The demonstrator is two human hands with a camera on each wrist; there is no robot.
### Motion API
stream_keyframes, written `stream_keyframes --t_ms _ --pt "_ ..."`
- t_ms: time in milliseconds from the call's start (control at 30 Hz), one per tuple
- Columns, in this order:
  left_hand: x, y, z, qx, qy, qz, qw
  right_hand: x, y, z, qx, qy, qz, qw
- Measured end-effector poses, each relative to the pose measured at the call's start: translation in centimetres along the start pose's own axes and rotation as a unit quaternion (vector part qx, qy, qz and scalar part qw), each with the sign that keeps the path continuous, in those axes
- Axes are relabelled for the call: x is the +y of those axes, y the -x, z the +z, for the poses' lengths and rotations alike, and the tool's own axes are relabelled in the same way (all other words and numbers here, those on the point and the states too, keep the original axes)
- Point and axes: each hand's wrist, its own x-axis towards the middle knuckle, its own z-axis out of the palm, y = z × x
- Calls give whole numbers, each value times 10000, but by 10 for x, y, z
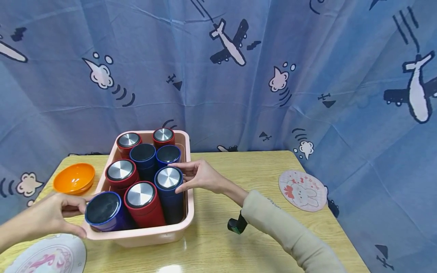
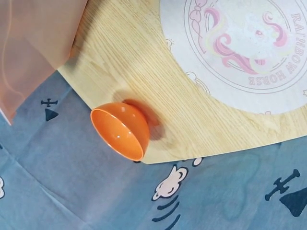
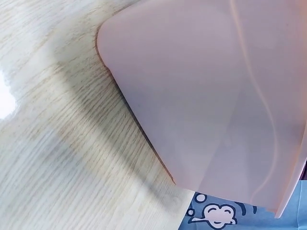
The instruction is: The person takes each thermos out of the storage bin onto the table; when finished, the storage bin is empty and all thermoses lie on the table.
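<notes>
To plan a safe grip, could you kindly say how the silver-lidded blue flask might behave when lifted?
The flask, held near its lid by the right hand, looks rigid, with straight sides. Being round and tall, it would probably tip easily, then roll.

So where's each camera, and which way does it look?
Head: worn there, looking forward and down at bottles in a pink tub; left hand, right hand, sleeve show.
Left wrist: worn there, facing orange bowl and round mat; no body visible.
Right wrist: worn there, facing tub's wall; no body visible.
Shared: head and left wrist both show the bowl.
</notes>
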Motion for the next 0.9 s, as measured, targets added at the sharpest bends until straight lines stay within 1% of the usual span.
stream_keyframes --t_ms 167,267,500,767,900 --pt "1 2 0 22 -62 -54 10000 0 0 2 -99 -55 -109 9999" --pt "1 2 1 44 -103 -78 9999 2 1 4 -87 11 -217 9997" --pt "1 2 2 59 32 -3 10000 2 6 5 139 96 -372 9992" --pt "2 1 0 79 -15 -122 9999 -8 6 3 205 29 -529 9984" --pt "0 1 0 94 1 -24 10000 -15 5 1 310 -30 -630 9975"
